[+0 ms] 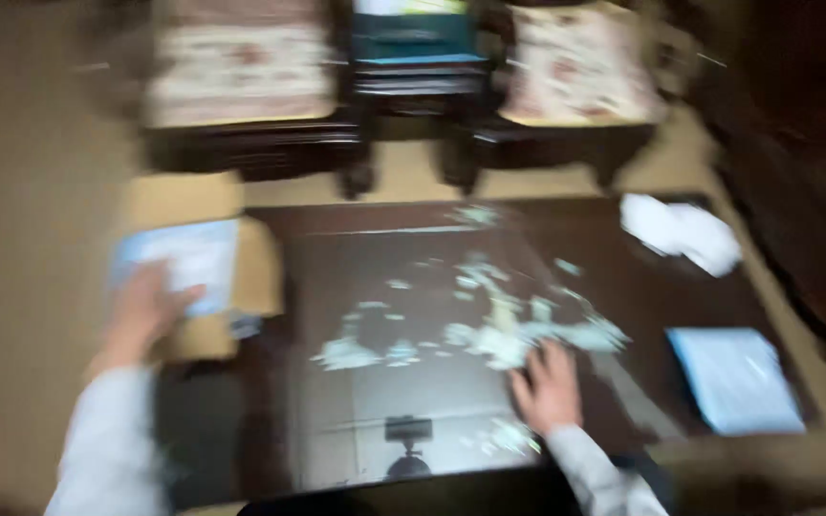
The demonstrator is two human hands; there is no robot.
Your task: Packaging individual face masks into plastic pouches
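Though the whole view is smeared by motion, the dark glossy table (365, 440) serves well enough as the landmark, and nearest the camera along its near edge sits a small dark object (407, 430) on a stand, too blurred to identify. Just beyond that, toward the table's right half, the right hand (549, 382) lies flat, fingers (539, 361) spread and pressed on the edge of a scatter of pale flat pieces (489, 330) that runs across the table's middle. These look like thin card pieces: light, stiff enough to slide, easy to bend or scatter, and lying so flush on the slick top that they would best be pinched at an edge or slid under a fingertip. Off the table's left edge, the left hand (150, 306) rests on a pale blue sheet (188, 258) lying on a tan cardboard box (255, 277); its fingers seem loosely extended, though the blur hides whether they grip anything. At the table's right side lies another pale blue sheet (733, 377), and farther back a crumpled white bag (681, 232). Beyond the table's far edge stand two cushioned dark chairs (241, 86) with a small stand between them.
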